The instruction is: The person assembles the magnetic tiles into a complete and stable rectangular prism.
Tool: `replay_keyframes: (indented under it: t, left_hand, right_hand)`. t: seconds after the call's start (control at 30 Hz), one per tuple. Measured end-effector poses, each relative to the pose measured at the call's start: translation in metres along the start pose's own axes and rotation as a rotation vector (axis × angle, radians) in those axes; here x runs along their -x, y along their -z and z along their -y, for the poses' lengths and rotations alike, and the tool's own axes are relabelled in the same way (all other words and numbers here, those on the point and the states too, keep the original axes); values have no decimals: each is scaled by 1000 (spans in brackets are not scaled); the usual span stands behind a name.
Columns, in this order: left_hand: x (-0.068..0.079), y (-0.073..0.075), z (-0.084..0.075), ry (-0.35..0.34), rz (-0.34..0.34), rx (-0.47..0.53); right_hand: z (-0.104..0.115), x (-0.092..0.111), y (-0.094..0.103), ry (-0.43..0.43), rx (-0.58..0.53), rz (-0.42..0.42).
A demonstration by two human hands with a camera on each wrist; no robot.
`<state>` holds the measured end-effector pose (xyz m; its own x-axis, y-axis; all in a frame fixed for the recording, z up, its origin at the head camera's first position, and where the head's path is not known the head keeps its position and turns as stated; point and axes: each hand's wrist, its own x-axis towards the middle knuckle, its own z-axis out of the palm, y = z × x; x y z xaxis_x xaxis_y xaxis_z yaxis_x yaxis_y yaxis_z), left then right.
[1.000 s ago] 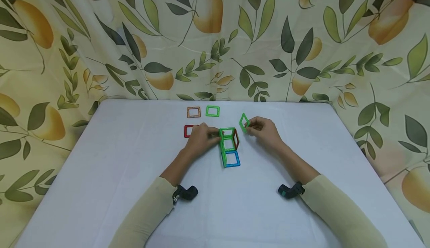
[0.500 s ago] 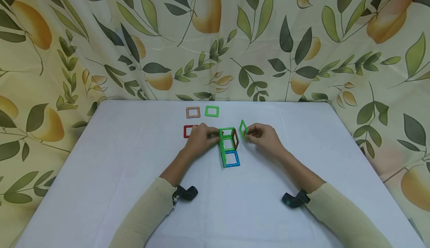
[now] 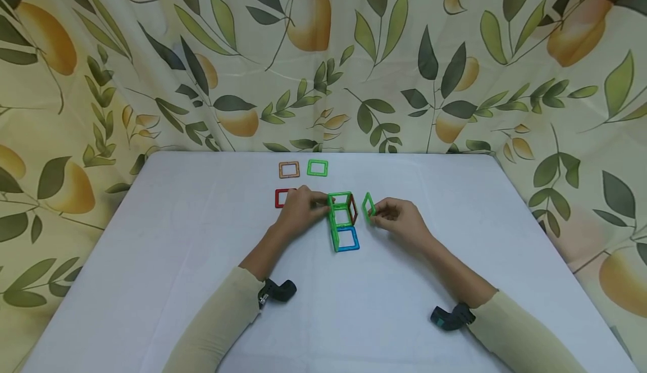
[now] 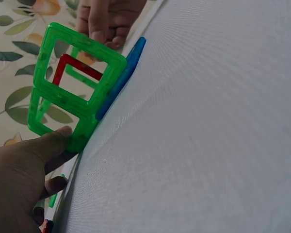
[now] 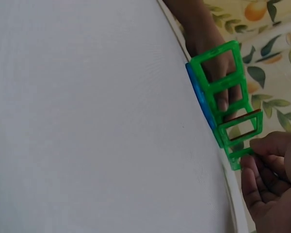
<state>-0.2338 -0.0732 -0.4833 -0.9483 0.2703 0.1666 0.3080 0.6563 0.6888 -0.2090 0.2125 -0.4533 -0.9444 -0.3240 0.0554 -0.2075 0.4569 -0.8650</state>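
Green plastic framed the piece that mattered: a loose green square tile (image 3: 368, 207), pinched upright by its near edge in the right hand (image 3: 401, 222), whose fingers curled round it. It stood just to the right of the half-built tile structure (image 3: 343, 219), apart from it by a narrow gap and not touching. Its flat face looked roughly toward the structure's right side, where a brown tile (image 3: 355, 209) already stood on edge, so the structure lay directly to the left of that grip. The right wrist view showed the same pinch, with the held tile (image 5: 237, 156) close to the standing frames.

The left hand (image 3: 302, 210) was on the opposite side, its fingertips pressed on the left green wall of the structure (image 4: 72, 99) near the bottom, steadying it; in the left wrist view the thumb lay against the lower frame. A blue tile (image 3: 347, 239) lay flat on the table (image 3: 177, 260) at the structure's near end, joined to it.

Of the 2 hands, the right was the only one carrying a free piece and the nearer to the open right flank. Behind the left hand lay 3 spare tiles: a red tile (image 3: 280, 198), partly hidden, an orange tile (image 3: 289, 169) and another green tile (image 3: 317, 168), all flat and well apart from the right hand.
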Motion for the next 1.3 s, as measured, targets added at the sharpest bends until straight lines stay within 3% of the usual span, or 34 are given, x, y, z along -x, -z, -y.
replay_keyframes:
  t: [0.83, 1.3]
  left_hand:
    - [0, -1, 0, 2, 4, 2]
    - [0, 0, 0, 1, 6, 21]
  right_hand:
    - [8, 39, -16, 26, -100, 27]
    - [11, 47, -22, 12, -149, 52]
